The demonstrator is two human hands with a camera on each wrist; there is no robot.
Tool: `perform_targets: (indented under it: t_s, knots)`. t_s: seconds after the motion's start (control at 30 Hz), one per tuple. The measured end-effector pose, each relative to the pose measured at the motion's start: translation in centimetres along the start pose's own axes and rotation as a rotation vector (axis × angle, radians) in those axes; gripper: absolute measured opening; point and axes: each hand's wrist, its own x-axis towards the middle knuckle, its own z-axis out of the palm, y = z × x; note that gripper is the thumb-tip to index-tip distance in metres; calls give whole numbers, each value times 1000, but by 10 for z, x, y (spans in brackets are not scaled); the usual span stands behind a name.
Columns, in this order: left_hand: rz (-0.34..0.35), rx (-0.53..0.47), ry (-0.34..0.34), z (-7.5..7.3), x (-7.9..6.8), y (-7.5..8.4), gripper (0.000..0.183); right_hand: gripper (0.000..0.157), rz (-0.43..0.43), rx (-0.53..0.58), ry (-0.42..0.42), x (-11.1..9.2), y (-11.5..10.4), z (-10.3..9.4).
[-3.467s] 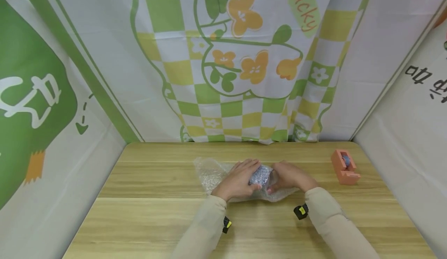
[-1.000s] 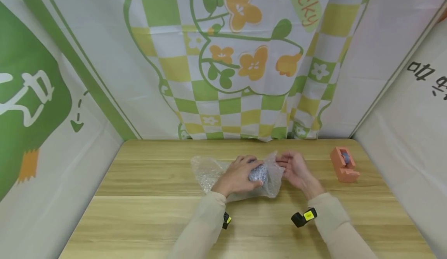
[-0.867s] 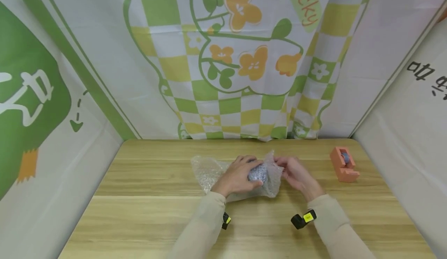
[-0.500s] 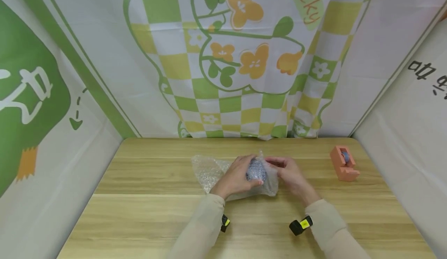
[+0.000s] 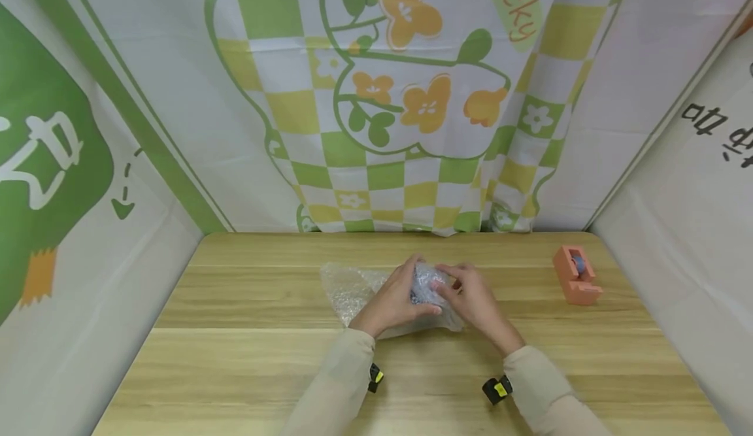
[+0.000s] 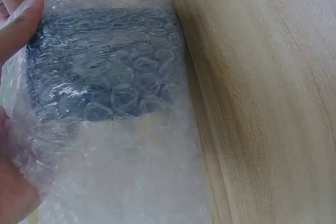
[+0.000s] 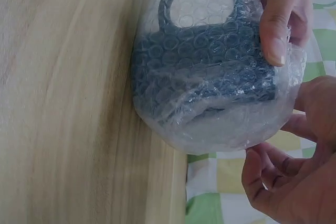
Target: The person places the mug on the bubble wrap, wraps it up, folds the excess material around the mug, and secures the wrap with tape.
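A blue mug (image 7: 210,61) with a handle lies on its side, seen through the clear bubble wrap (image 6: 121,171) around it. In the head view the wrap's loose end (image 5: 347,292) spreads to the left over the table. My left hand (image 5: 391,302) grips the wrapped mug, fingers over the far side and thumb on the near side. My right hand (image 5: 476,299) pinches the wrap at the mug's right end, its fingertips right at the wrap's edge. In the right wrist view the left thumb (image 7: 275,40) presses on the wrapped mug.
A coral tape dispenser (image 5: 576,276) with a roll of tape stands at the right back of the wooden table (image 5: 253,364). Behind the table hangs a green-and-white printed cloth (image 5: 388,161). Cloth walls (image 5: 694,227) flank both sides.
My right hand has moved left, bringing the raised right flap of wrap over the mug's end. My left hand has kept hold of the mug and its fingers have shifted slightly.
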Motion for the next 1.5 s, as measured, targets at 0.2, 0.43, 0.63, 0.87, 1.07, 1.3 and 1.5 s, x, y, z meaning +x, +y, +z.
perform_targets:
  t_s: [0.2, 0.43, 0.63, 0.87, 1.07, 1.3, 1.5]
  knots:
    - [-34, 1, 7, -1, -4, 4, 110, 43, 11, -92, -12, -1, 1, 1]
    - [0, 65, 20, -3, -8, 4, 106, 48, 40, -142, -32, 1, -1, -1]
    - [28, 105, 38, -9, -15, -4, 104, 47, 59, -181, -44, 4, -5, -1]
    - [18, 193, 29, -23, -28, -14, 97, 46, 71, -192, -43, 4, -5, -2]
    - [-12, 282, -17, -36, -35, -18, 88, 46, 75, -191, -47, 5, -5, -2]
    - [-31, 341, -34, -42, -38, -19, 86, 45, 65, -172, -46, 6, -5, -3]
    - [-39, 368, -13, -37, -38, -25, 61, 44, 64, -182, -46, 6, -4, -3]
